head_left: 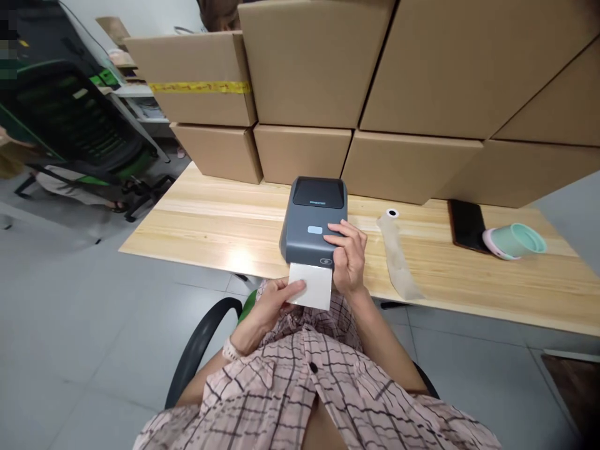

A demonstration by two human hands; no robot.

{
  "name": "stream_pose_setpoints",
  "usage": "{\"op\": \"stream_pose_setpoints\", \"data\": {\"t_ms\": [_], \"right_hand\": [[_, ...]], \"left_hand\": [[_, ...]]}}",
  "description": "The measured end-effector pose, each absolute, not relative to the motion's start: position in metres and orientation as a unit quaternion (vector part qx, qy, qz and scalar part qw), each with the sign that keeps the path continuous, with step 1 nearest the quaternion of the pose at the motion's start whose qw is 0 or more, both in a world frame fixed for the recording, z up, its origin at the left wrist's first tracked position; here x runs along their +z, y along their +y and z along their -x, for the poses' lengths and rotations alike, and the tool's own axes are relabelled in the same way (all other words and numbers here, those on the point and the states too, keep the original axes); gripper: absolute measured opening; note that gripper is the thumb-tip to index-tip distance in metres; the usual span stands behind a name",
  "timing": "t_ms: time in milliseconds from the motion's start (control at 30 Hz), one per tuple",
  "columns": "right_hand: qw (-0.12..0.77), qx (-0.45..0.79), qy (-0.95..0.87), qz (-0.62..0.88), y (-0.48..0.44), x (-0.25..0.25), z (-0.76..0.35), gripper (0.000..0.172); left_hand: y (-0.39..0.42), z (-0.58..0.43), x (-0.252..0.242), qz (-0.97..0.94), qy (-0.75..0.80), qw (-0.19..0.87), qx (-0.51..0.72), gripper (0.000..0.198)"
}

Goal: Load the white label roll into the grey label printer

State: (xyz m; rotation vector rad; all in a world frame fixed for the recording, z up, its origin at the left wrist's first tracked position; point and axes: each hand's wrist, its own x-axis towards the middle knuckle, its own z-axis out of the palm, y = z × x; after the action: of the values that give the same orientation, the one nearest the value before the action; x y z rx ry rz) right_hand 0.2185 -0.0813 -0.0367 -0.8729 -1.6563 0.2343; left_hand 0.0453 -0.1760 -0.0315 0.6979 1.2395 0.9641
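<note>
A dark grey label printer (304, 219) stands at the front edge of the table. White label paper (313, 289) hangs out of its front slot, over the table's edge. My left hand (279, 299) pinches the left side of this paper, thumb on top and fingers hidden below. My right hand (347, 255) rests on the printer's front right corner, fingers spread over the lid beside a light blue button (315, 230). Right of the printer lies a strip of backing paper (397, 259), with a small white ring with a dark centre (392, 214) at its far end.
Cardboard boxes (304, 69) are stacked along the back of the wooden table (225, 219). A black phone (469, 225) and a mint-green cup (515, 240) lie at the right. On the left are an office chair (79, 119) and a seated person's leg. Another person's head shows behind the boxes.
</note>
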Motion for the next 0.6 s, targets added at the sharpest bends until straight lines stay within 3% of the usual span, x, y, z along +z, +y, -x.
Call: {"op": "stream_pose_setpoints", "data": {"t_ms": [67, 200, 400, 600], "right_hand": [[0.574, 0.103, -0.721, 0.374, -0.08, -0.033, -0.221, 0.035], [0.496, 0.08, -0.773, 0.387, -0.081, -0.019, -0.228, 0.041], [0.383, -0.007, -0.838, 0.388, -0.074, 0.001, -0.23, 0.034], [0.361, 0.023, -0.857, 0.366, -0.064, 0.005, -0.23, 0.031]], "left_hand": [[-0.174, -0.053, -0.026, -0.284, 0.515, 0.675, 0.445, 0.048], [-0.174, -0.058, -0.025, -0.322, 0.529, 0.623, 0.479, 0.05], [-0.185, -0.041, -0.029, -0.392, 0.558, 0.545, 0.488, 0.057], [-0.162, -0.002, -0.014, -0.458, 0.585, 0.383, 0.549, 0.032]]}}
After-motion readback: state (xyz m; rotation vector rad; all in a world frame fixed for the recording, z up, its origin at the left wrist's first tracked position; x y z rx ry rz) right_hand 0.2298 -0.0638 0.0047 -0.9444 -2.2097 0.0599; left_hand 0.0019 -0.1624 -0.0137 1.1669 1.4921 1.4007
